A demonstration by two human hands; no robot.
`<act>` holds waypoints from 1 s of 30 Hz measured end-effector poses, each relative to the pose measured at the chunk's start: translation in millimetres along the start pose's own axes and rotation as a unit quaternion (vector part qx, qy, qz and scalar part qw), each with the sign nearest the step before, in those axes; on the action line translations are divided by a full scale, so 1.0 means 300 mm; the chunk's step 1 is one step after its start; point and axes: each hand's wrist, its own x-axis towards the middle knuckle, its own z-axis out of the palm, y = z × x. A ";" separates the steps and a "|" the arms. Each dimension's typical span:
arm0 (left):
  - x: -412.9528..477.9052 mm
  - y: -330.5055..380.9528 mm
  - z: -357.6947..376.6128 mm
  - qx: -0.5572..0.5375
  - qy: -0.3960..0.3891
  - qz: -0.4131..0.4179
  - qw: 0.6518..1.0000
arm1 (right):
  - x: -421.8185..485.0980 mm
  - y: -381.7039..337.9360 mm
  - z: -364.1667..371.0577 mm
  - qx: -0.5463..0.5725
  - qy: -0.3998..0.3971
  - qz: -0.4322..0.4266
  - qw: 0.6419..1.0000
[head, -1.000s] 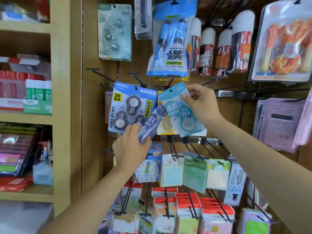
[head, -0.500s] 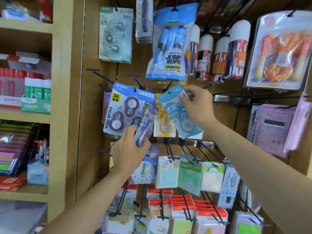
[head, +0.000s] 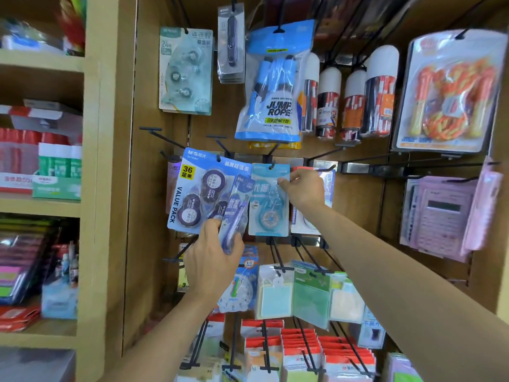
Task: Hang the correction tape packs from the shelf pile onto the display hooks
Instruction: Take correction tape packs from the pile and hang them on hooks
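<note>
The blue pack point(head: 269, 199) hangs flat from its hook point(head: 271, 164), whose tip shows through the hole at the top, so I judge this one as good as hung. It is a clear blister on a pale blue card, with a round dispenser low down. My right hand point(head: 304, 191) pinches its upper right edge in a narrow grip. My left hand point(head: 212, 259) has its grip around a spare pack point(head: 238, 205), purple-blue and tilted, so at least one remains. A value pack point(head: 202, 188) hangs just left.
</note>
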 end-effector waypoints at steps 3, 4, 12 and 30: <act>-0.005 -0.002 -0.003 0.003 -0.010 -0.008 1.000 | -0.026 0.017 -0.003 -0.011 -0.029 0.009 0.999; -0.004 0.001 -0.007 -0.001 -0.012 -0.012 1.000 | -0.045 0.026 -0.015 -0.014 -0.048 0.005 0.999; -0.007 0.012 -0.042 -0.069 -0.001 -0.004 0.998 | -0.233 0.213 -0.147 -0.140 -0.179 -0.094 0.969; 0.082 0.184 -0.026 -0.353 -0.144 -0.106 0.918 | -0.300 0.328 -0.190 -0.134 -0.249 -0.073 0.956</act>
